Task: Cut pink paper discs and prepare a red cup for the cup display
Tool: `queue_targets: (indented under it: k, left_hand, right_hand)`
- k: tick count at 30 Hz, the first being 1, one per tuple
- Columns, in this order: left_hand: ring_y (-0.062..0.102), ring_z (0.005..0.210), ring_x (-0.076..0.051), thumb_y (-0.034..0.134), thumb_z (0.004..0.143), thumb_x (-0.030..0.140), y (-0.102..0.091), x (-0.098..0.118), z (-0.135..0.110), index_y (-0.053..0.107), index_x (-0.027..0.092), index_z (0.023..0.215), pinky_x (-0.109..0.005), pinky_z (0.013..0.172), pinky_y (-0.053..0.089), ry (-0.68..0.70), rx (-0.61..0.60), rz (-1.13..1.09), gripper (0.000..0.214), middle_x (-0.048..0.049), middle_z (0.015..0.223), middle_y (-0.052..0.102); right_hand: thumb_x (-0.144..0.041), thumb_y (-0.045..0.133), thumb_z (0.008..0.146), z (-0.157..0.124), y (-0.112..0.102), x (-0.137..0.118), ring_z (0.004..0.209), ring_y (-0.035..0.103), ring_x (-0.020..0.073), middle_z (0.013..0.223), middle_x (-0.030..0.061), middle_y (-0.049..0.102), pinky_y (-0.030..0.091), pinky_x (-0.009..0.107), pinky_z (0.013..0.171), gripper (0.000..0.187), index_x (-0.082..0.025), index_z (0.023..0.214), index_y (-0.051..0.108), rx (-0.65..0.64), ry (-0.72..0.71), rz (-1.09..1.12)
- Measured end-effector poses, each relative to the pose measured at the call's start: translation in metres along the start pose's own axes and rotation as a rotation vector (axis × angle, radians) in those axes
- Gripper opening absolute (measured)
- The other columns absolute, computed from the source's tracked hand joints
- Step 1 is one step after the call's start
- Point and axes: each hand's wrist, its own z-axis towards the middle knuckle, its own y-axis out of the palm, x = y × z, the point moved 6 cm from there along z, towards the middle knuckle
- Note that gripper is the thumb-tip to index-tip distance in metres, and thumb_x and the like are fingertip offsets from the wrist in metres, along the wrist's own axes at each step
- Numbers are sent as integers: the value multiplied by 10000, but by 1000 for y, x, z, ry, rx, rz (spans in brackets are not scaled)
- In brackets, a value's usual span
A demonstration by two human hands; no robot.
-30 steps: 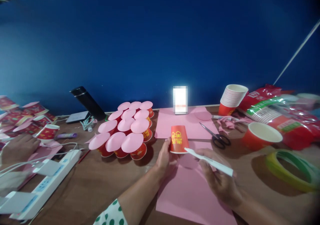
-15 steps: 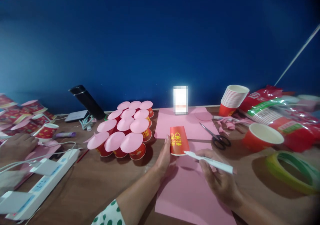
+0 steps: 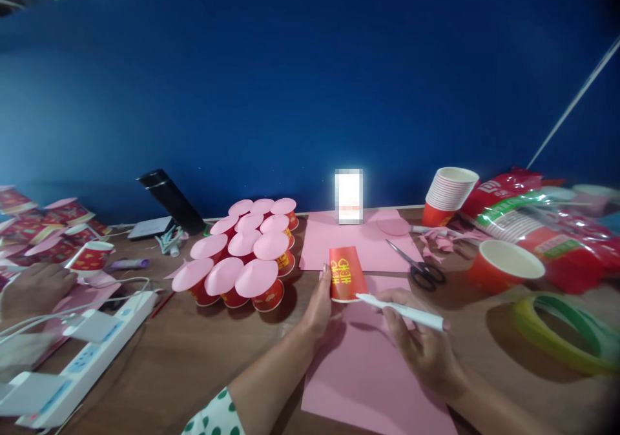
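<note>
A red paper cup with gold print stands upside down on a pink paper sheet. My left hand grips the cup's left side and holds it in place. My right hand is closed round a white pen whose tip touches the paper at the cup's rim on the right. A second pink sheet lies just behind the cup.
Several red cups capped with pink discs cluster at the left. Scissors, a cup stack, an open red cup, plastic bags and green tape lie right. A power strip and another person's hand sit far left.
The pen tip has slid a little along the cup's rim and my right hand has shifted slightly left. The cup and my left hand have stayed put.
</note>
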Motion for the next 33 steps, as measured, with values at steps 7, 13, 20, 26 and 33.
queue_targets:
  k: [7,13,20,26,33]
  left_hand:
    - [686,1004,-299,652,793,603,3,-3,3,667,144,1061,-403,923,493,23,-90,-51,532,-118,971,749]
    - [694,963,-293,614,813,620,-1,-5,5,687,126,997,-398,943,483,8,-85,-28,532,-123,918,751]
    - [702,909,-278,617,799,638,-2,-7,4,694,116,938,-384,934,487,-19,-47,-12,546,-121,867,749]
    - [697,923,-279,577,822,649,0,-6,3,693,105,981,-392,953,483,-10,-31,8,579,-132,882,750]
    - [689,987,-274,613,833,585,1,-4,6,692,112,994,-384,972,481,54,-65,-40,505,-126,950,752]
  right_hand:
    - [-212,475,968,-1,0,0,567,617,146,714,6,618,552,264,596,119,-218,980,594,14,15,4]
    - [-215,469,970,-3,2,4,577,629,144,688,-4,611,544,251,584,131,-220,996,597,-8,42,27]
    - [-210,467,970,-2,2,5,679,662,164,752,22,641,553,263,627,136,-203,994,601,2,41,27]
    - [-183,483,957,1,2,0,724,674,167,790,27,650,559,275,693,116,-198,1008,587,5,-8,4]
    - [-181,461,973,4,1,-4,745,662,161,788,30,646,541,267,699,115,-195,977,575,-25,-33,-25]
